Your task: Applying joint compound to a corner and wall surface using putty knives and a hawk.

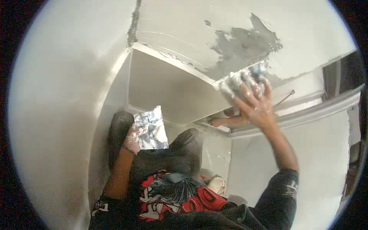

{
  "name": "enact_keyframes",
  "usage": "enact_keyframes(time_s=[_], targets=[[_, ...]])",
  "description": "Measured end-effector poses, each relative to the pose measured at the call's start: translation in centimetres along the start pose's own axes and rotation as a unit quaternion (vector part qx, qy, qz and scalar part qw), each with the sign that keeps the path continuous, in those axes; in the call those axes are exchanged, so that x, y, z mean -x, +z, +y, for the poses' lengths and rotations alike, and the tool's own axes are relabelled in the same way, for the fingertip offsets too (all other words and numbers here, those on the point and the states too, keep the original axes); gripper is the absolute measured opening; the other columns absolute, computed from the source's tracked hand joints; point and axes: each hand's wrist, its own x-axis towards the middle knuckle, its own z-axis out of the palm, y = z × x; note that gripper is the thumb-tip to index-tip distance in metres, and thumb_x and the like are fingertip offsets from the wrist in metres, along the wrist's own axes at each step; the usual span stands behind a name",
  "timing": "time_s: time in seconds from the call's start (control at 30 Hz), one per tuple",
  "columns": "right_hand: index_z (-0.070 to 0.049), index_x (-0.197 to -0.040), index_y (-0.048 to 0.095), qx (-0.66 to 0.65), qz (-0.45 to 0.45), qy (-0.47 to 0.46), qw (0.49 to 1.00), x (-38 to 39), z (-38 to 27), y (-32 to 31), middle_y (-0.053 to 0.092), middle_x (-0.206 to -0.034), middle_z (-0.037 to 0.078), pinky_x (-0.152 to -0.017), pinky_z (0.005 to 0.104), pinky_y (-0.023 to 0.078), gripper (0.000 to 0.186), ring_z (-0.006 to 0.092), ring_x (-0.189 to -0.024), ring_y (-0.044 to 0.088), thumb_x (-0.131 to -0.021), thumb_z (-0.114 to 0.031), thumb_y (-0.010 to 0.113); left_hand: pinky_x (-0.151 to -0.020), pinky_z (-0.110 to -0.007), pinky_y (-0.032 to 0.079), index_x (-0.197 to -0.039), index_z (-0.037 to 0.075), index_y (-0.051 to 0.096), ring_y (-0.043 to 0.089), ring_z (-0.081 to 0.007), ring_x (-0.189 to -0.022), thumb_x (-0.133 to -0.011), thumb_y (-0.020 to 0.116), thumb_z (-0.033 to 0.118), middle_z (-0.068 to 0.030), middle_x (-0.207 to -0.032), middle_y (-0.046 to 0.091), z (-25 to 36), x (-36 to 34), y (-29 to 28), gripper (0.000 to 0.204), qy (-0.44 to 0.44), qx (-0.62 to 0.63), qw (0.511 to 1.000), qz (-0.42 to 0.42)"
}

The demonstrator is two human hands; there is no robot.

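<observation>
My left hand, smeared with white material, grips a squarish silvery metal plate with wet-looking white smears on it, held above my legs. My right hand is raised with fingers spread over a second flat metal blade, pressing or holding it at the lower edge of an overhead pale panel. The panel bears an irregular grey patch and a rough seam. The blade and fingers are blurred, and the fingertips are coated white.
A smooth pale wall rises close on my left. A recessed board lies ahead. Another person's forearm shows in a narrow opening behind my right hand. A long ledge runs to the right above a pale panel.
</observation>
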Motion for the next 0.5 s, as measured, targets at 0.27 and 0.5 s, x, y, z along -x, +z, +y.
enact_keyframes(time_s=[0.27, 0.5], targets=[[-0.003, -0.126, 0.028, -0.823, 0.292, 0.432, 0.225, 2.8, -17.4, 4.3, 0.048, -0.106, 0.012, -0.081, 0.0327, 0.044, 0.074, 0.0233, -0.096, 0.05, -0.06, 0.008, 0.057, -0.087, -0.037, 0.042, -0.114, 0.001, 0.044, 0.051, -0.0224, -0.101, -0.086, 0.04, 0.024, -0.0142, -0.11, 0.052, 0.3, 0.0, 8.1, 0.037, 0.097, 0.027, 0.994, 0.051], [0.001, -0.123, 0.032, -0.787, 0.216, 0.39, 0.426, 1.9, -13.7, 4.1, 0.042, -0.119, 0.013, -0.093, 0.0389, 0.035, 0.074, 0.0264, -0.111, 0.041, -0.053, 0.013, 0.052, -0.068, -0.027, 0.05, -0.098, -0.002, 0.052, 0.059, -0.0149, -0.078, -0.077, 0.05, 0.0, -0.0078, -0.089, 0.059, -1.1, -4.0, 17.6, 0.021, 0.171, -0.16, 0.951, 0.201]])
